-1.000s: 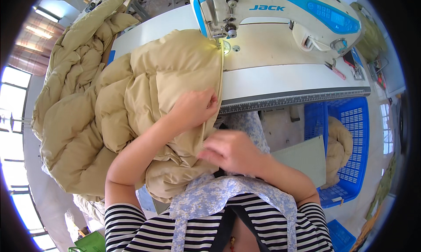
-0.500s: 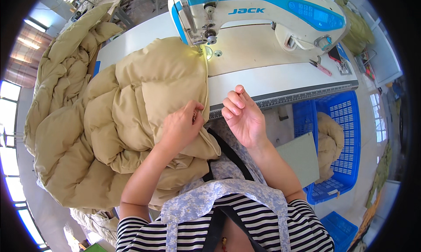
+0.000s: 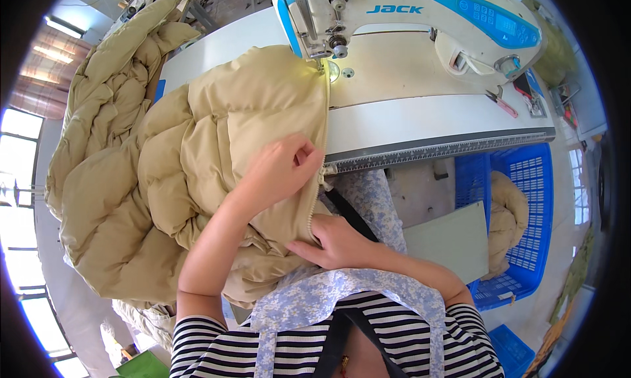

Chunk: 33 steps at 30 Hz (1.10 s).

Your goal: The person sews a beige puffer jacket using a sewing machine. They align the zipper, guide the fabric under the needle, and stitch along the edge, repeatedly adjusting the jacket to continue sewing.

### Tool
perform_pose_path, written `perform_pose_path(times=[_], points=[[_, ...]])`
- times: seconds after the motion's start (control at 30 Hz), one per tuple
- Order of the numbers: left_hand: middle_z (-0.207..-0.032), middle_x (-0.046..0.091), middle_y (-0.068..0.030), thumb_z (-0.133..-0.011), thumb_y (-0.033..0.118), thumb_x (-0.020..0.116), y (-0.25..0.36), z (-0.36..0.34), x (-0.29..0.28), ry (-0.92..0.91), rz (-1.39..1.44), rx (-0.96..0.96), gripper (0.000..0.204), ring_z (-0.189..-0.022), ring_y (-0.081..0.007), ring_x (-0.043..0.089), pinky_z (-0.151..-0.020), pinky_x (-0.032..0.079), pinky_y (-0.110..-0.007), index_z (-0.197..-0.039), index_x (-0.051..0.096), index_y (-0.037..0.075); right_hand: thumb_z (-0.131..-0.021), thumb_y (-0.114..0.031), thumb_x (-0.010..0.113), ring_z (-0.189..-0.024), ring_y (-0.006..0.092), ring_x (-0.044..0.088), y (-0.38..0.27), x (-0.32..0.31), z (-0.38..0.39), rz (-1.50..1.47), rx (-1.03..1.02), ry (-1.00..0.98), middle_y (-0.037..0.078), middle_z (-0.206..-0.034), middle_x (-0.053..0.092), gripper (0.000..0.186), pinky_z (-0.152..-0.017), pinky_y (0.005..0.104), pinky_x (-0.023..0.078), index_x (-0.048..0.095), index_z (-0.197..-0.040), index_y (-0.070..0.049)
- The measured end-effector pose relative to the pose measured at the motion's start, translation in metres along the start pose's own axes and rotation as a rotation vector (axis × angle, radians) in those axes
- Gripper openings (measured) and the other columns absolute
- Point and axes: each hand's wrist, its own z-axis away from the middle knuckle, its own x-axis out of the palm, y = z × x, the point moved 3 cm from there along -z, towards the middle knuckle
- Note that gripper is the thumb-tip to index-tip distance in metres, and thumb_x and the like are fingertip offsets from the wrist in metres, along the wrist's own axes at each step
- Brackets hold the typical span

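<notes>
A puffy tan padded jacket [image 3: 217,121] lies across the sewing table, its far end under the presser foot of the white and blue sewing machine [image 3: 420,16]. Along its right edge runs a zipper [image 3: 327,118], with a slider near the table's front edge. My left hand [image 3: 282,167] is closed at that edge beside the slider, fingers curled on the fabric. Lower down, my right hand [image 3: 338,242] grips the jacket's zipper edge, its thumb on the cloth and some fingertips hidden.
A ruler strip [image 3: 447,148] lines the table's front edge. Pink-handled snips [image 3: 503,104] lie on the right of the tabletop. Below stands a blue basket [image 3: 542,213] with tan padded pieces; another tan padded pile [image 3: 98,95] is at far left.
My right hand has come down from the air near the table edge to the jacket's lower zipper edge. My left hand stays by the zipper. The whole view has shifted slightly.
</notes>
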Motion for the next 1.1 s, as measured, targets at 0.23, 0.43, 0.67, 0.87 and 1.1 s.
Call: perform_pose_path(times=[0.23, 0.43, 0.67, 0.87, 1.1], points=[[-0.076, 0.07, -0.0088, -0.091, 0.029, 0.069, 0.009, -0.02, -0.012, 0.053, -0.353, 0.108, 0.024, -0.074, -0.0304, 0.069, -0.072, 0.052, -0.042, -0.088, 0.065, 0.006, -0.1, -0.03, 0.064, -0.081, 0.0433, 0.063, -0.019, -0.007, -0.023, 0.045, -0.197, 0.016, 0.025, -0.088, 0.064, 0.037, -0.074, 0.0498, 0.05, 0.06, -0.091, 0.006], [-0.082, 0.071, -0.01, -0.091, 0.025, 0.067, 0.0, -0.025, 0.001, 0.044, -0.509, 0.115, 0.022, -0.078, -0.0301, 0.069, -0.071, 0.052, -0.042, -0.099, 0.063, 0.005, -0.099, -0.032, 0.064, -0.08, 0.038, 0.064, -0.017, 0.001, -0.029, 0.21, -0.306, 0.064, 0.021, -0.085, 0.065, 0.037, -0.074, 0.0475, 0.052, 0.061, -0.088, 0.004], [-0.081, 0.066, -0.0197, -0.092, 0.02, 0.059, -0.01, -0.031, -0.027, 0.107, -0.109, -0.143, 0.03, -0.079, -0.0357, 0.065, -0.076, 0.05, -0.044, -0.115, 0.064, 0.002, -0.102, -0.034, 0.06, -0.079, 0.0384, 0.064, -0.007, -0.005, -0.036, 0.138, -0.329, 0.148, 0.018, -0.084, 0.065, 0.04, -0.074, 0.0479, 0.052, 0.064, -0.087, 0.003], [-0.079, 0.064, -0.0178, -0.1, 0.013, 0.054, -0.007, -0.027, -0.027, 0.361, 0.013, -0.052, 0.027, -0.073, -0.0283, 0.061, -0.073, 0.048, -0.038, -0.119, 0.063, -0.003, -0.104, -0.015, 0.055, -0.121, 0.0292, 0.061, 0.039, -0.05, -0.046, -0.19, 0.041, 0.45, 0.021, -0.124, 0.06, 0.037, -0.099, 0.0418, 0.05, 0.05, -0.139, -0.001], [-0.078, 0.053, 0.0014, -0.101, 0.016, 0.064, 0.008, -0.039, -0.025, 0.4, -0.002, -0.088, 0.02, -0.072, -0.0057, 0.044, -0.064, 0.038, -0.025, -0.114, 0.067, 0.001, -0.089, 0.0, 0.062, -0.134, 0.0356, 0.049, 0.064, -0.046, -0.113, -0.404, -0.069, 0.646, 0.023, -0.144, 0.047, 0.08, -0.105, 0.0431, 0.046, 0.022, -0.158, -0.003]])
